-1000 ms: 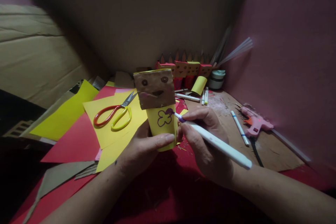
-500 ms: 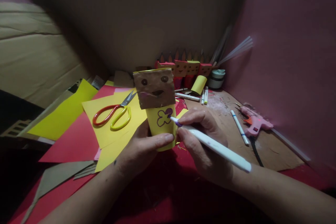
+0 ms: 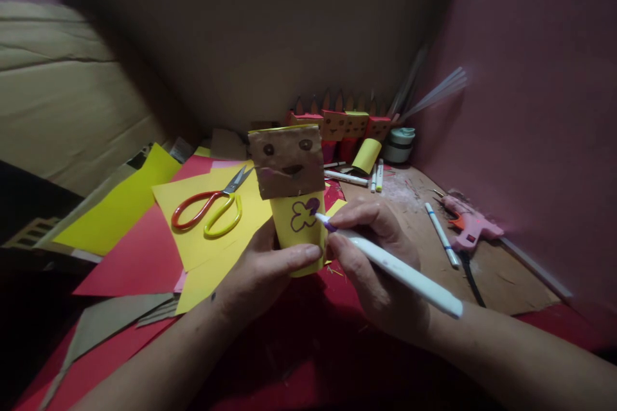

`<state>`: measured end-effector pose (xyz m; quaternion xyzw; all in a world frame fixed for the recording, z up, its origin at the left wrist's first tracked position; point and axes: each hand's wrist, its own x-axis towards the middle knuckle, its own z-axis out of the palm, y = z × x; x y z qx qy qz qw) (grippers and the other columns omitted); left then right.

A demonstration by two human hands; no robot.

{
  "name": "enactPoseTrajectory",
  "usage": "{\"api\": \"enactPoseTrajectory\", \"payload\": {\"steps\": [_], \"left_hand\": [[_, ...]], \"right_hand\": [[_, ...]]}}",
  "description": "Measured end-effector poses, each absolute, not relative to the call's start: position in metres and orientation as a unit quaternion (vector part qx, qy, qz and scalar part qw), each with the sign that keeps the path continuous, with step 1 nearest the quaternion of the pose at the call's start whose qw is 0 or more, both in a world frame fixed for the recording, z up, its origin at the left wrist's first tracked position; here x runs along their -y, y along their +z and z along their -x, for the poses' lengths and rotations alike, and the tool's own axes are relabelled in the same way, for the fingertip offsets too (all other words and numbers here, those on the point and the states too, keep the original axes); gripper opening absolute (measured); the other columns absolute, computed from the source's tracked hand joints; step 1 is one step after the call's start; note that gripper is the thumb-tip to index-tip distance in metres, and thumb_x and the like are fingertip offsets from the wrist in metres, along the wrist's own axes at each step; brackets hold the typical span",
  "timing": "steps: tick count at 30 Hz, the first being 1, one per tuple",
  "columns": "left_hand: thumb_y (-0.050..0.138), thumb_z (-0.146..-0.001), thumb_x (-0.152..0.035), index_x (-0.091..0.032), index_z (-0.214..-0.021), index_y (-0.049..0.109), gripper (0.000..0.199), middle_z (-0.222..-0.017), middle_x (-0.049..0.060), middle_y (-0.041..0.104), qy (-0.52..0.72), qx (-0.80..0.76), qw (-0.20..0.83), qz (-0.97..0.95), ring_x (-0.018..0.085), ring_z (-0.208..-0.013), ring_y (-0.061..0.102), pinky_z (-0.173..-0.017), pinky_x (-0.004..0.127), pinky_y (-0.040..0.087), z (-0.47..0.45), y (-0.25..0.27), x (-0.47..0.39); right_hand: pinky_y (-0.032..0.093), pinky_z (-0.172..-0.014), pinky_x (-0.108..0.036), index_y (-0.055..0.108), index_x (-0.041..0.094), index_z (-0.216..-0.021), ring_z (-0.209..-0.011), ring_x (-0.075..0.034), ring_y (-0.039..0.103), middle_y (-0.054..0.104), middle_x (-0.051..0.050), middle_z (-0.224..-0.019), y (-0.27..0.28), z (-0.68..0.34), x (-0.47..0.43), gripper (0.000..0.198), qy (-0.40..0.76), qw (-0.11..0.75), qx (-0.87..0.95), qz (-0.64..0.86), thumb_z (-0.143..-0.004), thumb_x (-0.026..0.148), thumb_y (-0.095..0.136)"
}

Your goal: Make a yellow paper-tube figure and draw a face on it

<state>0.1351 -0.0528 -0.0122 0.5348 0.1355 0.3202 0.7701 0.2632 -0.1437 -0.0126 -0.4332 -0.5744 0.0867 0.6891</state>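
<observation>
My left hand (image 3: 265, 270) is wrapped round a yellow paper tube puppet (image 3: 289, 221), thumb across its front. On top of the tube sits a brown cardboard face (image 3: 288, 167) with drawn eyes and a mouth. A purple flower outline marks the yellow front, one upper-right petal filled in. Pinched in my right hand (image 3: 380, 257) is a white marker (image 3: 400, 273) with a purple collar; its tip is at the flower, close to the filled petal. Scissors (image 3: 212, 205) with red and yellow handles lie to the left on yellow paper (image 3: 166, 196).
Finished-looking cardboard-faced tubes (image 3: 355, 123) stand at the back, near a yellow paper roll (image 3: 367, 155) and a lidded jar (image 3: 400, 144). At right lie a pink glue gun (image 3: 475, 225) and a blue-banded marker (image 3: 441, 234). Red paper (image 3: 130, 253) and cardboard (image 3: 110, 327) lie left.
The whole view has shifted very slightly. Both hands keep their grips, and the marker tip stays at the flower's filled petal.
</observation>
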Motion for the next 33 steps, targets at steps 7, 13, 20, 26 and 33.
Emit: {"api": "enactPoseTrajectory", "payload": {"steps": [7,13,20,26,33], "left_hand": [[0.086,-0.075,-0.021,-0.018,-0.1,0.077,0.026,-0.093,0.003,0.078,0.316,-0.127,0.769,-0.542,0.018,-0.086,0.071,-0.076,0.024,0.059,-0.135,-0.0121,0.0518],[0.085,-0.075,-0.019,-0.017,-0.101,0.077,0.028,-0.093,0.004,0.078,0.318,-0.123,0.778,-0.528,0.018,-0.087,0.071,-0.077,0.024,0.059,-0.1361,-0.015,0.0518],[0.085,-0.074,-0.017,-0.018,-0.104,0.076,0.032,-0.095,0.004,0.077,0.322,-0.131,0.775,-0.528,0.02,-0.089,0.071,-0.078,0.026,0.059,-0.1357,-0.016,0.0516],[0.086,-0.073,-0.02,-0.017,-0.101,0.077,0.029,-0.092,0.004,0.078,0.317,-0.132,0.778,-0.526,0.018,-0.086,0.071,-0.076,0.024,0.059,-0.1344,-0.0127,0.0535],[0.083,-0.077,-0.017,-0.019,-0.107,0.076,0.032,-0.096,0.005,0.078,0.325,-0.118,0.771,-0.534,0.021,-0.09,0.072,-0.08,0.027,0.06,-0.1355,-0.0162,0.0508]], "right_hand": [[0.05,-0.058,-0.02,0.06,0.025,-0.098,-0.066,-0.008,0.058,0.06,0.004,-0.083,-0.0121,-0.2636,0.1433,0.016,0.075,0.699,0.56,0.437,-0.089,0.013,0.064],[0.048,-0.055,-0.02,0.06,0.025,-0.099,-0.062,-0.007,0.055,0.059,0.005,-0.082,-0.014,-0.2646,0.1423,0.016,0.065,0.691,0.572,0.438,-0.089,0.013,0.064],[0.049,-0.06,-0.022,0.061,0.024,-0.098,-0.066,-0.009,0.054,0.057,0.004,-0.082,-0.0126,-0.2638,0.1432,0.014,0.08,0.682,0.593,0.42,-0.089,0.012,0.062],[0.046,-0.054,-0.021,0.059,0.025,-0.098,-0.061,-0.008,0.053,0.055,0.005,-0.078,-0.0107,-0.2627,0.1436,0.016,0.072,0.694,0.57,0.435,-0.089,0.012,0.062],[0.048,-0.058,-0.022,0.06,0.025,-0.099,-0.064,-0.009,0.053,0.057,0.004,-0.081,-0.013,-0.2642,0.1424,0.015,0.081,0.68,0.59,0.428,-0.089,0.013,0.063]]}}
